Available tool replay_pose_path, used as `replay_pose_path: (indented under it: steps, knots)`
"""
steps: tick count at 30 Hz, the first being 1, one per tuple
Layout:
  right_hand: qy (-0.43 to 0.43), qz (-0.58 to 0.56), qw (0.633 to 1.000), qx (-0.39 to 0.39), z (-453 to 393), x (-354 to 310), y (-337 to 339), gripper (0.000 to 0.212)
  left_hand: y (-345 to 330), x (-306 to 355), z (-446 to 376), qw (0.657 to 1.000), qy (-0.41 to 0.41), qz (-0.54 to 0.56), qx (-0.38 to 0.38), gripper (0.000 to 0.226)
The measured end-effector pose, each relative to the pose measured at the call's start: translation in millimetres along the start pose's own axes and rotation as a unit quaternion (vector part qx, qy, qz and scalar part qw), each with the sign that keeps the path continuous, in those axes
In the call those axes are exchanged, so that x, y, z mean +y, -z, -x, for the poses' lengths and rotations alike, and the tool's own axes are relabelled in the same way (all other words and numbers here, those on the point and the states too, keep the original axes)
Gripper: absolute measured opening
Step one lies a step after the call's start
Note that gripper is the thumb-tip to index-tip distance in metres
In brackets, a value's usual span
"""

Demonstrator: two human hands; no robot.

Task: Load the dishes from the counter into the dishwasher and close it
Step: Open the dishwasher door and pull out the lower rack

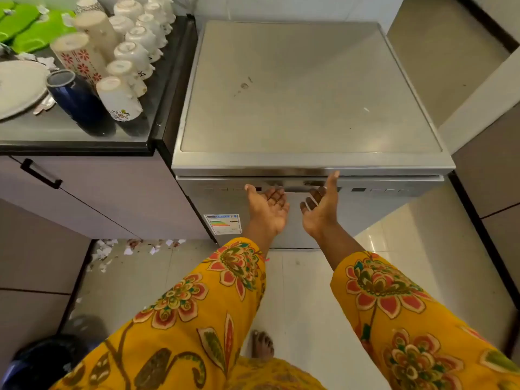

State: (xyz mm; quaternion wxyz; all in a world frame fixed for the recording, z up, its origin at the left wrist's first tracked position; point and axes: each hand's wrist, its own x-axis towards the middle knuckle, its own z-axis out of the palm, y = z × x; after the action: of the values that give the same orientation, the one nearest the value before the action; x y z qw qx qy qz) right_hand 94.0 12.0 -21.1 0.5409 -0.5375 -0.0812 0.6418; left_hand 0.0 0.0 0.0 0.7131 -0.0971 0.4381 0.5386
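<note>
Dishwasher (306, 91) stands closed beside the tabletop (70, 130), steel top bare. Both hands are palm-up at the door's recessed handle (298, 189). Left hand (267, 209): fingers curled up under the handle edge, thumb out to the left. Right hand (320, 209): fingers likewise hooked at the handle, thumb raised against the top trim. Whether either hand actually grips the handle cannot be told. Dishes sit on the tabletop to the left: upturned cups (135, 52), patterned tumblers (78, 57), a blue bottle (76, 99), a plate (17, 85).
</note>
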Motion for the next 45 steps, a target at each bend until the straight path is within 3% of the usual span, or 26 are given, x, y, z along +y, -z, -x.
replay_pose_path:
  steps: [3,5,19,23,27,33,37,41,45]
  knots:
    - [-0.021,-0.159,0.987,-0.017,-7.9,-10.3,-4.9,0.068,-6.3,2.1,-11.1,0.998,0.001,0.07,-0.006,0.071]
    - [-0.023,-0.196,0.98,-0.012,-13.2,-13.0,-8.7,0.066,-12.0,0.7,-13.5,0.995,0.009,0.094,-0.016,0.076]
    - [-0.032,-0.159,0.987,-0.016,1.1,1.8,7.1,0.06,1.4,-13.5,-1.2,0.997,0.004,0.083,0.0,0.077]
    - [-0.031,-0.149,0.988,0.014,17.7,20.6,26.2,0.053,17.0,-33.6,14.2,0.995,-0.007,0.1,0.006,0.067]
    - [-0.034,-0.14,0.988,0.052,40.7,43.6,47.8,0.041,41.6,-58.4,27.4,0.994,-0.001,0.107,0.034,0.066]
    - [-0.051,-0.134,0.983,0.113,73.3,79.6,84.7,0.05,87.8,-99.3,50.1,0.992,0.014,0.11,0.062,0.07]
    - [-0.059,-0.122,0.984,0.115,92.5,105.2,113.7,0.053,117.1,-122.2,69.6,0.987,0.045,0.13,0.084,0.074]
    - [-0.064,-0.082,0.986,0.127,107.9,131.4,145.3,0.043,147.1,-141.2,82.3,0.983,0.04,0.152,0.095,0.079]
    - [-0.063,-0.061,0.988,0.127,124.0,153.8,177.1,0.052,178.9,-162.5,86.7,0.987,0.044,0.134,0.082,0.08]
